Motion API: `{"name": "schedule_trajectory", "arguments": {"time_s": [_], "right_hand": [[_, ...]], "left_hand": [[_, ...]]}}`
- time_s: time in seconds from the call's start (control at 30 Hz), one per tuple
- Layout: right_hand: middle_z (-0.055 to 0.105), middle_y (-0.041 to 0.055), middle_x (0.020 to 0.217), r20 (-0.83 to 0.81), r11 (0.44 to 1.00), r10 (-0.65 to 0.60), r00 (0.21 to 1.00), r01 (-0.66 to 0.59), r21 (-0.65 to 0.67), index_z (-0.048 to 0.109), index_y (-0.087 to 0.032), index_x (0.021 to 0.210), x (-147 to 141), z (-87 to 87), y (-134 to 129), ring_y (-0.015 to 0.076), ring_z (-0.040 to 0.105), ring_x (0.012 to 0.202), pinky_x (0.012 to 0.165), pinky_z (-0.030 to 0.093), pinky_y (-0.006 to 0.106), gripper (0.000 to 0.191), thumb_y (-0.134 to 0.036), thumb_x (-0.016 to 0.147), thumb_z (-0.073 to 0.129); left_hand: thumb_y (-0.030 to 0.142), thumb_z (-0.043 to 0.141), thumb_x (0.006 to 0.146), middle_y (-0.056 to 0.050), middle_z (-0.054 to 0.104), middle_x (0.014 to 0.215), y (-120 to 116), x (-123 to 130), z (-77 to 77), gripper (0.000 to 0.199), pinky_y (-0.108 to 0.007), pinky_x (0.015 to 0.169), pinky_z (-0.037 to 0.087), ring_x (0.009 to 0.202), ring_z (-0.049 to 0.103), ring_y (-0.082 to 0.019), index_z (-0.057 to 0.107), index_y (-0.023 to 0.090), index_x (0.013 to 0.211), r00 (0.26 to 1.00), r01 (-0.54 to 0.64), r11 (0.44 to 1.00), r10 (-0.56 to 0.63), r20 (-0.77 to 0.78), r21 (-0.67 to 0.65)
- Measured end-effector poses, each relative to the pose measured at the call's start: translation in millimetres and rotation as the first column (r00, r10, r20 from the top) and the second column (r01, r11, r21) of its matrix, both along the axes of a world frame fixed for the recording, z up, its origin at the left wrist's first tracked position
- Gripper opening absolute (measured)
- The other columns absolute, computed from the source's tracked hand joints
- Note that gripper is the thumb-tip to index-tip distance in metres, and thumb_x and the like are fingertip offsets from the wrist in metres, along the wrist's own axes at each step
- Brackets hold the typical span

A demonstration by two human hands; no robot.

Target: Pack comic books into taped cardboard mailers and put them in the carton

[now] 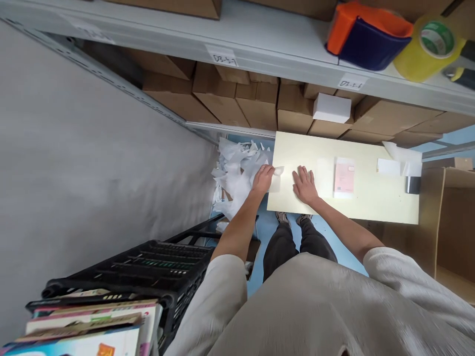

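At the left end of the cream board (386,200), my left hand (263,179) has its fingers closed on a small crumpled piece of white paper (278,170). My right hand (305,185) lies on the board with its fingers spread and holds nothing. To the right of it, a pink booklet (344,177) rests on the board. Farther right are white sheets (388,166) and a small black object (413,185). White paper scraps (237,170) are heaped beyond the board's left edge, beside my left hand.
Behind the board stands a grey shelf (274,54) with cardboard boxes (260,106), a white box (332,108), an orange and blue object (371,37) and yellow tape (419,62). Black crates (166,262) and books (92,324) are at lower left, an open carton (436,222) at right.
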State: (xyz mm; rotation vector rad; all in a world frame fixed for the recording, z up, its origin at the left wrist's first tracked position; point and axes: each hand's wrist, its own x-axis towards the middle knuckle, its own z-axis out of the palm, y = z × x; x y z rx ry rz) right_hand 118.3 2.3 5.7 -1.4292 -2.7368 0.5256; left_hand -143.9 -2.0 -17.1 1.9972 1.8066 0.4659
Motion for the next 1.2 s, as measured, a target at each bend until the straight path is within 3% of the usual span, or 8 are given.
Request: {"name": "schedule_trajectory", "arguments": {"time_s": [0.23,0.37,0.5,0.77,0.87,1.0,1.1,1.2], "right_hand": [[0.011,0.0146,0.187,-0.005,0.999,0.035,0.999,-0.035,-0.012,0.020,-0.017,0.179,-42.3,-4.6,-1.9,0.0372,0.004,0.173,0.137,0.006,0.070,0.070,-0.036,0.112,0.031],[0.012,0.0141,0.187,0.003,0.999,0.030,1.000,-0.030,-0.041,0.012,-0.019,0.180,-50.3,-9.2,-5.1,0.0376,0.008,0.173,0.137,0.007,0.070,0.072,-0.038,0.112,0.028],[0.009,0.0132,0.187,0.051,0.999,0.014,0.999,-0.012,-0.038,0.006,-0.019,0.181,-52.0,-12.1,-7.7,0.0376,0.007,0.173,0.136,0.008,0.071,0.075,-0.038,0.112,0.026],[0.006,0.0144,0.187,0.122,1.000,0.003,0.993,-0.003,-0.004,0.011,-0.014,0.180,-52.7,-14.5,-10.1,0.0364,0.004,0.173,0.137,0.009,0.068,0.073,-0.038,0.112,0.024],[0.005,0.0137,0.187,0.134,1.000,0.006,0.991,-0.007,0.005,0.008,-0.014,0.180,-52.3,-14.5,-10.4,0.0363,0.004,0.173,0.137,0.009,0.068,0.074,-0.038,0.112,0.024],[0.005,0.0116,0.188,0.132,1.000,0.010,0.991,-0.012,0.010,0.001,-0.018,0.181,-51.2,-14.6,-10.1,0.0355,0.004,0.173,0.137,0.009,0.068,0.074,-0.038,0.113,0.024],[0.005,0.0116,0.188,0.133,1.000,0.014,0.991,-0.015,0.009,0.002,-0.018,0.181,-51.0,-14.1,-10.1,0.0351,0.004,0.173,0.138,0.009,0.067,0.074,-0.039,0.113,0.024],[0.008,0.0119,0.187,0.119,1.000,0.010,0.993,-0.011,0.001,0.005,-0.019,0.181,-51.9,-11.9,-9.8,0.0350,0.005,0.173,0.137,0.009,0.066,0.073,-0.039,0.113,0.024]], "left_hand": [[0.007,0.043,0.099,-0.017,0.073,0.133,-33.3,-82.6,-11.8,0.044,-0.050,0.120,0.050,0.134,0.062,-0.034,0.077,0.021,0.124,0.980,-0.199,0.979,0.200,0.018,-0.051],[0.006,0.041,0.097,-0.018,0.072,0.132,-54.5,-125.3,-20.6,0.047,-0.052,0.121,0.048,0.134,0.061,-0.035,0.076,0.020,0.124,0.954,-0.299,0.949,0.299,-0.016,-0.097],[0.005,0.040,0.096,-0.019,0.071,0.134,-68.4,-151.1,-29.1,0.049,-0.053,0.122,0.047,0.137,0.059,-0.037,0.074,0.018,0.128,0.932,-0.363,0.922,0.357,-0.065,-0.134],[0.013,0.047,0.094,-0.024,0.061,0.151,-88.9,-155.8,-51.1,0.055,-0.054,0.125,0.043,0.148,0.051,-0.040,0.064,0.013,0.146,0.919,-0.393,0.884,0.384,-0.085,-0.253],[0.017,0.049,0.093,-0.026,0.058,0.155,-93.2,-154.0,-63.4,0.061,-0.058,0.130,0.036,0.152,0.049,-0.041,0.059,0.010,0.153,0.915,-0.404,0.863,0.387,-0.116,-0.304],[0.024,0.051,0.092,-0.025,0.046,0.170,-96.2,-149.0,-75.8,0.068,-0.066,0.134,0.023,0.164,0.034,-0.042,0.052,0.010,0.159,0.906,-0.421,0.833,0.403,-0.127,-0.360],[0.030,0.048,0.096,-0.023,0.034,0.179,-93.5,-140.8,-75.5,0.069,-0.067,0.135,0.018,0.169,0.025,-0.040,0.049,0.013,0.162,0.914,-0.399,0.836,0.395,-0.093,-0.377],[0.033,0.047,0.099,-0.022,0.036,0.178,-82.6,-128.7,-66.0,0.066,-0.064,0.136,0.020,0.169,0.026,-0.038,0.049,0.014,0.162,0.919,-0.379,0.858,0.393,-0.030,-0.347]]}}
